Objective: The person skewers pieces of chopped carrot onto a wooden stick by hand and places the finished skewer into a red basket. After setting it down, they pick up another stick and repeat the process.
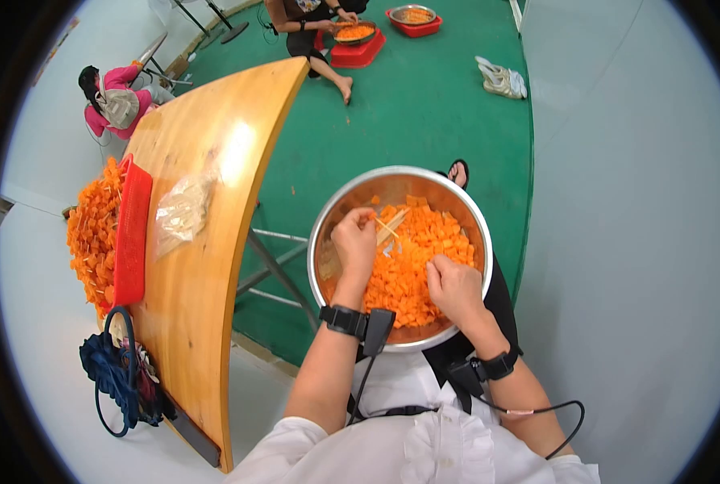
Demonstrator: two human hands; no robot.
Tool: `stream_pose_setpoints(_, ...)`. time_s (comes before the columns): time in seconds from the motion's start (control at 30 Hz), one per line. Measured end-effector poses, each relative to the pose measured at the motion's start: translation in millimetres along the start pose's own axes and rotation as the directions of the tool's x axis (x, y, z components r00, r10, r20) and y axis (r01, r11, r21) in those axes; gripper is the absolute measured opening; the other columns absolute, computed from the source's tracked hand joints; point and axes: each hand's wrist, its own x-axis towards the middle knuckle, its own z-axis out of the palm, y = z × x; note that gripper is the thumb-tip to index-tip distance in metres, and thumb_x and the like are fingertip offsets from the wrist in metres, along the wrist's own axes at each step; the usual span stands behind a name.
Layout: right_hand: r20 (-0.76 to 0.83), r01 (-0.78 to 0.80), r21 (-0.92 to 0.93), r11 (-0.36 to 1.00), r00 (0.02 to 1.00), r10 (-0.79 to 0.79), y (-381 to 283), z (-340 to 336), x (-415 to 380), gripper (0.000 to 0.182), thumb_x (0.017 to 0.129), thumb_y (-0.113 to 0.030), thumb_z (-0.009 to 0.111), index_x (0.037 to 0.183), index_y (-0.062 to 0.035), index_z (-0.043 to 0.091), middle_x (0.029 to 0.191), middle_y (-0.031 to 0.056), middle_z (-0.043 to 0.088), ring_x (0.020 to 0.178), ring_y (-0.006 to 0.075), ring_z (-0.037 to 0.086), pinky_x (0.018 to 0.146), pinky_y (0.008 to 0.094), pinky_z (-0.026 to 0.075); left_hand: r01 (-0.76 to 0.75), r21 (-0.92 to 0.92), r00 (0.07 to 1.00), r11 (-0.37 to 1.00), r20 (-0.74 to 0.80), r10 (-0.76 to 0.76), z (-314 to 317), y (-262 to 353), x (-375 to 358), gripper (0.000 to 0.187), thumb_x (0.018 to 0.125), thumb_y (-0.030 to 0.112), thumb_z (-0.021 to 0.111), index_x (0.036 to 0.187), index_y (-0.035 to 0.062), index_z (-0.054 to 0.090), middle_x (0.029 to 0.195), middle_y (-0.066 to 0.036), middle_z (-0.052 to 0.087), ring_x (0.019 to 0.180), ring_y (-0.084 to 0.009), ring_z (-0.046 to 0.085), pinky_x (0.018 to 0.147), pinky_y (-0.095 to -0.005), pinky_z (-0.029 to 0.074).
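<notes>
A wide steel bowl [318, 266] rests on my lap, filled with diced orange pieces that look like carrot [400, 278]. Over its left side, my left hand [355, 244] pinches a thin wooden toothpick [387, 227] pointing toward the bowl's middle. More pale sticks [394, 223] lie on the pieces just beyond those fingertips. My right hand [457, 290] is closed above the orange pieces at the right side of the bowl. Its fingertips point down and inward, and whatever they hold is hidden.
A wooden table [203, 323] stands left, bearing a heaped red basket [137, 234], a clear plastic bag [184, 211] and a dark blue bag [110, 367]. Ahead, a person sits with a bowl on a red basin [357, 53]. Shoes [501, 79] lie on the green floor.
</notes>
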Motion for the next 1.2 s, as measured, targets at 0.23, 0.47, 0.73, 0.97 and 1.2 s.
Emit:
stream_pose_setpoints(0.23,-0.002,0.02,0.006,1.0,1.0,-0.02,-0.3,0.3,-1.2,0.018,0.082,-0.015,0.054,0.067,-0.0057,0.051,0.049,0.013,0.053,0.047,0.0302,0.057,0.045,0.0402,0.043,0.013,-0.037,1.0,0.999,-0.003,-0.013,2.8,-0.3,-1.9,0.017,0.074,-0.001,0.058,0.088,-0.0022,0.066,0.073,-0.011,0.066,0.064,-0.0142,0.063,0.061,-0.0256,0.05)
stream_pose_setpoints(0.47,-0.031,0.108,-0.053,0.993,0.993,-0.11,0.4,3.0,-2.7,0.015,0.081,-0.013,0.055,0.069,-0.0049,0.051,0.054,0.0126,0.054,0.05,0.0288,0.057,0.046,0.0385,0.044,0.006,-0.019,1.0,1.0,0.02,-0.005,1.2,0.2,-3.1,0.016,0.073,-0.001,0.059,0.088,-0.0024,0.066,0.075,-0.012,0.066,0.066,-0.0162,0.064,0.062,-0.0264,0.05)
stream_pose_setpoints(0.73,0.642,-0.723,0.619,0.308,0.691,0.332,21.5,9.1,1.5,0.018,0.083,-0.014,0.049,0.077,-0.0006,0.058,0.057,0.0177,0.054,0.05,0.0273,0.055,0.048,0.035,0.042,0.064,-0.106,0.997,0.992,0.056,-0.058,2.7,-6.2,-4.3,0.016,0.075,0.001,0.058,0.088,-0.0023,0.066,0.076,-0.015,0.066,0.068,-0.0195,0.065,0.064,-0.0287,0.05)
stream_pose_setpoints(0.97,-0.096,-0.039,0.008,0.999,0.995,0.04,1.2,9.1,-3.4,0.015,0.08,-0.011,0.055,0.067,-0.0035,0.054,0.057,0.0101,0.052,0.049,0.0275,0.051,0.048,0.0364,0.042,0.024,-0.056,0.998,0.998,0.066,-0.021,-2.1,6.4,-3.3,0.017,0.076,0.001,0.057,0.091,-0.0028,0.065,0.077,-0.015,0.066,0.069,-0.0197,0.065,0.064,-0.0289,0.05)
stream_pose_setpoints(1.2,-0.159,0.05,-0.146,0.988,0.985,-0.074,-5.0,2.0,-0.1,0.014,0.077,-0.009,0.057,0.065,-0.0046,0.053,0.062,0.0108,0.053,0.059,0.0284,0.056,0.053,0.0361,0.045,0.049,-0.06,0.995,0.997,0.084,-0.044,1.1,-2.2,-5.8,0.017,0.074,-0.002,0.059,0.09,-0.0042,0.065,0.075,-0.012,0.066,0.066,-0.0144,0.065,0.062,-0.0251,0.051)
